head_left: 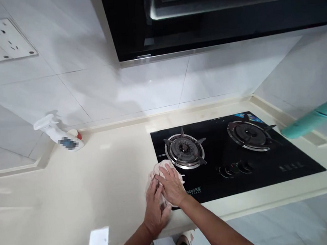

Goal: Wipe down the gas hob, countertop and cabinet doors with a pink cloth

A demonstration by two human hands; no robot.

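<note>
Both hands, the left hand (154, 212) and the right hand (171, 184), press with fingers extended on a pale, crumpled fabric cloth (156, 167); whether any fingers grip its folds cannot be told. The cloth lies beneath them, across the left edge of a black, rectangular glass cooktop (213, 150) and the cream, smooth countertop (115, 190). Recommended: even pressure, flattened folds along the seam, and clearance from the round, metal-ringed burner (184, 147) just beyond the right fingertips, whose prongs could snag fabric.
</note>
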